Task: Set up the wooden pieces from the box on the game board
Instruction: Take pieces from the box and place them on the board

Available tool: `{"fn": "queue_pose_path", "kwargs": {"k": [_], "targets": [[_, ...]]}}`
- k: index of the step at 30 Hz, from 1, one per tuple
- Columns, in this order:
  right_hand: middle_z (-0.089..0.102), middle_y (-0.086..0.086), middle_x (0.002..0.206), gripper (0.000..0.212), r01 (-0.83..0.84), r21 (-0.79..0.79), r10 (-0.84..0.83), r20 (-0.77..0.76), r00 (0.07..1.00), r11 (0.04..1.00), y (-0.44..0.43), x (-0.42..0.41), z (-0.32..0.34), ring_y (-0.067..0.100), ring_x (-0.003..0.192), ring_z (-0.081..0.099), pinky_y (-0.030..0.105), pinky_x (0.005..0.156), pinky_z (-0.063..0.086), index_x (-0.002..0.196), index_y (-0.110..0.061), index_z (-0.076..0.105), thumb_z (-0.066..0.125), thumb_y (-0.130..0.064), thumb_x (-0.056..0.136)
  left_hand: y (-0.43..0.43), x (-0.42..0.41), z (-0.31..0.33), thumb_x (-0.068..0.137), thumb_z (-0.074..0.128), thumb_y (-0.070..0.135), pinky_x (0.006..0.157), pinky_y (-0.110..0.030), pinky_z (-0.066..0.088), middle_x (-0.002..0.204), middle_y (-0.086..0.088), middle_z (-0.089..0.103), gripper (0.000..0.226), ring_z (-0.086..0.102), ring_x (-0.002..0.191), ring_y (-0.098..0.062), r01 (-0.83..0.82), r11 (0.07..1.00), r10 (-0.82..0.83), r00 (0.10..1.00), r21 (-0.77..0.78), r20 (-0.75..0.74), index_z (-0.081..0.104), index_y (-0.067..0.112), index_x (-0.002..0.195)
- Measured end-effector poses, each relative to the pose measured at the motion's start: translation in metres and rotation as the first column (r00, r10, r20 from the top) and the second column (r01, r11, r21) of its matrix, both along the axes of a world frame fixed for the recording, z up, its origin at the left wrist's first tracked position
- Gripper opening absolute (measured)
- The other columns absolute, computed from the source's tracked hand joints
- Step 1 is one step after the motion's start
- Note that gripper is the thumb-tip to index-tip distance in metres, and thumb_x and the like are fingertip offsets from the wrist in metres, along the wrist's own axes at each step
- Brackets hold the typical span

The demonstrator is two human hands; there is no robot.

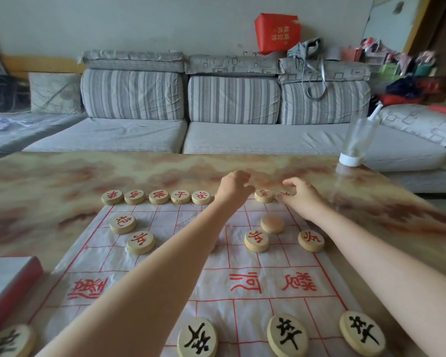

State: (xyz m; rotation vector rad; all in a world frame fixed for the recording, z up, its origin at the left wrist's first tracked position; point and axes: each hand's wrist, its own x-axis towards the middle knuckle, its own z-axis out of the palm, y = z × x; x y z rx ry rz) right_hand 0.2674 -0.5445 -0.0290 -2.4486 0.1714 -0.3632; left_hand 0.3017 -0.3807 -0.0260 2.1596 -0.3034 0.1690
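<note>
A white sheet game board (268, 305) with red lines lies on the marbled table (49, 181). Several round wooden pieces with red characters line its far edge (159, 197); others stand further in, one red piece (141, 242) at the left and a blank-faced piece (272, 224) at the right. Black-character pieces (287, 336) sit along the near edge. My left hand (233, 186) hovers curled over the far row; anything under it is hidden. My right hand (303, 195) pinches a red-character piece (285, 193) at the row's right end, beside another piece (264, 195). The box (13, 282) lies at the near left.
An upturned clear bottle (358, 143) with a white cap stands at the table's far right corner. A grey striped sofa (232, 135) runs behind the table's far edge. A red bag (277, 32) and clutter sit on the sofa back.
</note>
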Motion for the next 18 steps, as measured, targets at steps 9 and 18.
{"fn": "queue_pose_path", "kwargs": {"k": [9,18], "targets": [[0.055,0.004,0.128,0.042,-0.247,-0.017,0.245,-0.068,0.967,0.969,0.092,-0.047,0.051,0.017,0.117,0.051,0.019,0.085,0.035,0.125,-0.014,0.054,0.064,-0.02,0.085,0.083,-0.054,0.042,0.079,0.054,-0.001,0.078,-0.011,0.041,0.113,-0.005,0.068,0.036,0.062,0.1,-0.016,-0.035,0.998,0.036,0.999,-0.049,0.029,0.065,0.012,0.111],[0.057,0.003,0.127,0.039,-0.449,-0.021,0.443,-0.128,0.887,0.893,0.226,-0.094,0.07,0.017,0.116,0.052,0.019,0.086,0.036,0.125,-0.017,0.055,0.061,-0.021,0.086,0.234,-0.12,0.055,0.08,0.056,0.0,0.085,-0.018,0.043,0.104,-0.005,0.071,0.029,0.064,0.098,-0.018,-0.218,0.975,0.212,0.971,0.039,0.108,0.069,0.011,0.103]]}}
